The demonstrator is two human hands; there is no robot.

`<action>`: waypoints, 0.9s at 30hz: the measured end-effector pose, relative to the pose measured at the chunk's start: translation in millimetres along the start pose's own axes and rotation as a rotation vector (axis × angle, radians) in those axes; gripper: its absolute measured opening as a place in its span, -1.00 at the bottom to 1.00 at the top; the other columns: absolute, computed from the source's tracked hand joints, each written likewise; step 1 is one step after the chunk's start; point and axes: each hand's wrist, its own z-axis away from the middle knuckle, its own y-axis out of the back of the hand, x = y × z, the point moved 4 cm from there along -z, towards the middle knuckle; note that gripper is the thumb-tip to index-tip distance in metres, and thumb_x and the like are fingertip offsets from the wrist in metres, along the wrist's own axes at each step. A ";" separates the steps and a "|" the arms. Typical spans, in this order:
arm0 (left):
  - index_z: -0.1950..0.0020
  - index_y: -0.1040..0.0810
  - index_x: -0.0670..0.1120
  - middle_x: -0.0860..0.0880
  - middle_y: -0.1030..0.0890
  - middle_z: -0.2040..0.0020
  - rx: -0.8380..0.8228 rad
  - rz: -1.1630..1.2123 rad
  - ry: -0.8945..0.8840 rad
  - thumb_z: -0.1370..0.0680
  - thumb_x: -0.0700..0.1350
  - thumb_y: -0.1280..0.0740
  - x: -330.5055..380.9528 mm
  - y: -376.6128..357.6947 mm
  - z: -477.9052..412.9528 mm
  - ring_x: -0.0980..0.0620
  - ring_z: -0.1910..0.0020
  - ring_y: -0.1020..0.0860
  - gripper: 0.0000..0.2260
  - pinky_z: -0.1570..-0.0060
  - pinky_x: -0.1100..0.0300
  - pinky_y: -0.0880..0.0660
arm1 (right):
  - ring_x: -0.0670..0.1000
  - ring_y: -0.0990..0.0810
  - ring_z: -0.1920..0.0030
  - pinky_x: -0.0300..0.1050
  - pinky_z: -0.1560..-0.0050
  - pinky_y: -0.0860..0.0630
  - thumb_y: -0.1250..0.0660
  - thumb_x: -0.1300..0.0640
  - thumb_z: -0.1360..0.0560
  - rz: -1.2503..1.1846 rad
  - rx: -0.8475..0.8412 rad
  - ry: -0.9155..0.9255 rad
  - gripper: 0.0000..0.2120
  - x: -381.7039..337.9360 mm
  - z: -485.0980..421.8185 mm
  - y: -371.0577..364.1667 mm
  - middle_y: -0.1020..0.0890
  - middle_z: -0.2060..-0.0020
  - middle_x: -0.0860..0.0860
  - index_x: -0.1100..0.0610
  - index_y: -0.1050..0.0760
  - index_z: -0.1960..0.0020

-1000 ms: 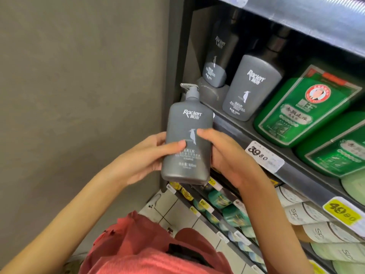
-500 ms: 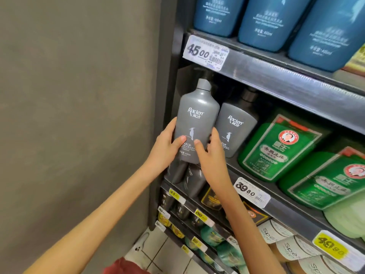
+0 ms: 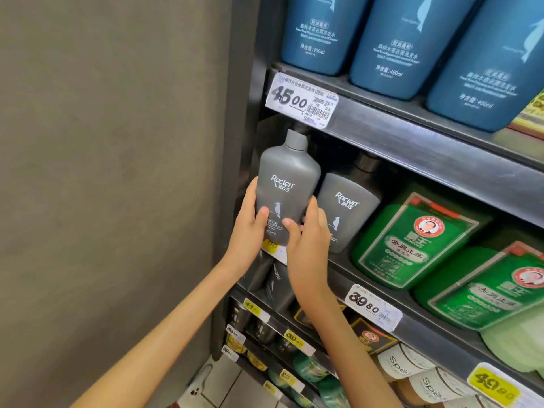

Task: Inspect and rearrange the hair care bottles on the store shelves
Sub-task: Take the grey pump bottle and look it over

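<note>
A tall grey plastic bottle (image 3: 287,184), printed with white "Raclen" lettering and a small white bird, stands upright at the far left end of the middle metal shelf (image 3: 441,328), its grey cap just under the shelf rail above. The left hand (image 3: 245,231) grips its lower left side, thumb laid across the front label and fingers wrapped out of sight behind. The right hand (image 3: 309,242) grips the lower right side, thumb on the front beside the left thumb and fingers curled round the edge, so the bottle sits between the two palms and rises above them. Its base is hidden behind the hands, so it is hard to say whether it rests on the shelf or hangs just above it. A shorter matching grey bottle (image 3: 346,213) stands just beside it on the right, close to the right hand's knuckles, followed by green rectangular packs (image 3: 412,242). Three blue bottles (image 3: 394,39) line the shelf above, over a white price tag (image 3: 300,101) reading 45.00. A plain grey wall (image 3: 117,142) fills the left.
</note>
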 end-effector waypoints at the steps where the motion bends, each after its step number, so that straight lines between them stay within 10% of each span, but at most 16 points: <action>1: -0.45 -0.15 -0.07 0.06 -0.41 -0.29 0.003 0.009 0.001 -0.62 -0.30 -0.05 -1.9 -0.7 -2.4 0.35 -0.19 -0.43 -0.60 -0.08 0.48 -0.38 | 0.04 -0.45 -0.23 -0.24 -0.17 -0.36 -0.25 0.20 -0.57 0.013 0.026 0.010 -0.49 -1.0 0.1 -1.0 -0.42 -0.21 0.10 0.18 -0.18 -0.47; 14: -0.45 -0.18 -0.14 -0.10 -0.40 -0.34 0.026 0.085 0.075 -0.62 -0.31 -0.02 -15.7 -6.9 -24.6 0.11 -0.26 -0.43 -0.61 -0.20 0.29 -0.44 | -0.02 -0.32 -0.40 -0.10 -0.38 -0.35 -0.25 0.20 -0.57 -0.129 0.140 -0.019 -0.45 2.4 7.1 -20.3 -0.31 -0.40 0.09 0.16 -0.13 -0.50; 27: -0.42 -0.20 -0.13 -0.07 -0.45 -0.25 -0.036 0.095 0.226 -0.65 -0.17 -0.01 -35.3 -7.2 -36.6 0.10 -0.15 -0.46 -0.67 -0.11 0.34 -0.43 | -0.23 -0.39 -0.23 -0.65 -0.08 -0.28 -0.16 0.32 -0.56 -0.331 -0.080 -0.235 -0.53 40.0 20.8 -18.0 -0.43 -0.36 0.01 0.12 -0.28 -0.45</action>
